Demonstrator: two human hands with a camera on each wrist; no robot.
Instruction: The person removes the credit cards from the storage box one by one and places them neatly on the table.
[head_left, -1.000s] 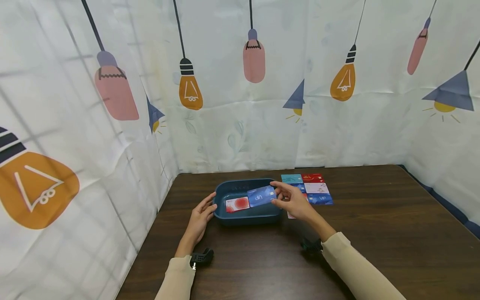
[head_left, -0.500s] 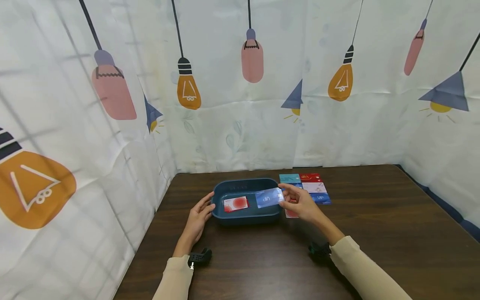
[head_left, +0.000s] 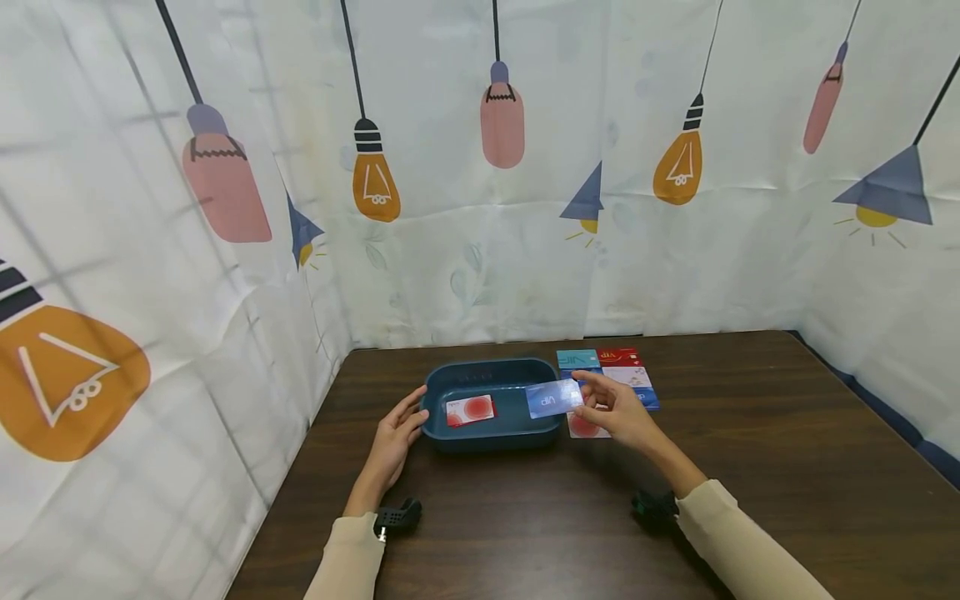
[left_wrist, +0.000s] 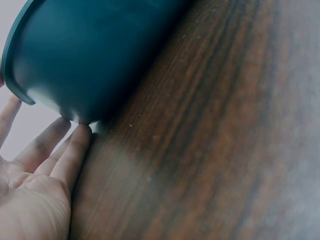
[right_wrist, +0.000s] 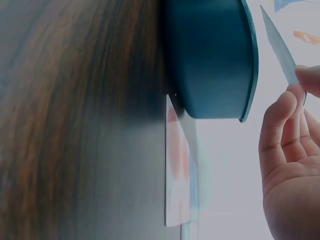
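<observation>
Tray (head_left: 491, 442) at lower centre, red card (head_left: 470, 409) in its left half, blue card (head_left: 551, 399) over its right rim, pinched by right hand (head_left: 618, 410), long axis left to right, rising slightly rightward, left hand (head_left: 392, 442) touching the tray's left end, fingers extended

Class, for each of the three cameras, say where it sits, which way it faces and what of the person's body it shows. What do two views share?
Head: on the head, facing forward and down at the table, tray and printed backdrop; left hand, right hand and both sleeves show.
Left wrist: on that wrist, facing along the fingers toward the tray's outer wall; the left hand shows.
Right wrist: on that wrist, facing toward the tray's other end; the right hand shows, pinching the blue card.
Shared: head and right wrist both show the blue card, nearly edge-on in the latter.
</observation>
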